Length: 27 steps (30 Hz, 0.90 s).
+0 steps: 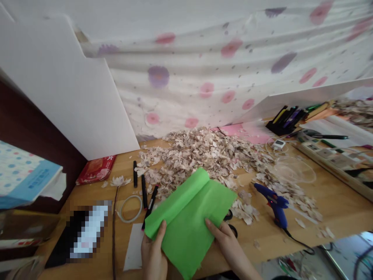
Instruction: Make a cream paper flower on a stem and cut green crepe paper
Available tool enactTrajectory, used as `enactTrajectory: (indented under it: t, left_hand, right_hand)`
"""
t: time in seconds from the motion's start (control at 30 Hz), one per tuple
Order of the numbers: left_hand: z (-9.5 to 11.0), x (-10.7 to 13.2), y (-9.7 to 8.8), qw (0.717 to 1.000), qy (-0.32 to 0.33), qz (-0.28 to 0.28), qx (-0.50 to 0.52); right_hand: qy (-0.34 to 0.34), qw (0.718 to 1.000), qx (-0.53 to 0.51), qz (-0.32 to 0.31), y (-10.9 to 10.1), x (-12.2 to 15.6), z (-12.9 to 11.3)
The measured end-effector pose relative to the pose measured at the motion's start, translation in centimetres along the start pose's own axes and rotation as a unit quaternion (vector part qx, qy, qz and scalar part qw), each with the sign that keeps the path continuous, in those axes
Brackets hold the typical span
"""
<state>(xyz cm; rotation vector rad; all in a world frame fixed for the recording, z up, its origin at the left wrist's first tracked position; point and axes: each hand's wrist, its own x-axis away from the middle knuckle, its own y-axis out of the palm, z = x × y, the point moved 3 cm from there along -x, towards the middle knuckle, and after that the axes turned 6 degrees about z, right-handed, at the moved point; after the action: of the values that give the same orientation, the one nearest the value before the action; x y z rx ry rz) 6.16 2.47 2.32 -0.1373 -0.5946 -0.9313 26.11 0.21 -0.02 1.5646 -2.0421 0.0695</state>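
Both my hands hold a sheet of bright green paper (192, 225) above the front of the wooden table. Its upper left part is folded or rolled over into a band. My left hand (155, 249) grips the lower left end of that band, thumb on top and fingers beneath. At the right edge, my right hand (224, 239) pinches the sheet with the thumb on its upper face. Black scissors handles (232, 230) peek out from under the paper beside my right hand. Behind the sheet spreads a heap of pale, dry petal-like flakes (201, 151).
A blue glue gun (272, 202) with its cord lies on the right. Several black markers (144, 191), a tape roll (130, 209), a thin stem with a pale flower (115, 217) and a white card (133, 247) lie left. A pen holder (284, 123) stands at the back right.
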Motion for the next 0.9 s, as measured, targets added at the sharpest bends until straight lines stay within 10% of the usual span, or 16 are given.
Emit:
enactTrajectory:
  t: [0.2, 0.53, 0.9]
  left_hand:
    - [0.5, 0.4, 0.1, 0.991, -0.111, -0.010, 0.076]
    - [0.4, -0.3, -1.2, 0.997, -0.014, 0.034, 0.067]
    - [1.1, 0.4, -3.9, 0.944, 0.303, 0.132, -0.012]
  right_hand:
    - [0.013, 0.999, 0.039, -0.014, -0.7, 1.6, 0.3]
    - [0.006, 0.998, 0.060, 0.014, -1.6, 2.3, 0.7]
    - [0.024, 1.000, 0.012, 0.015, -0.8, 1.6, -0.4]
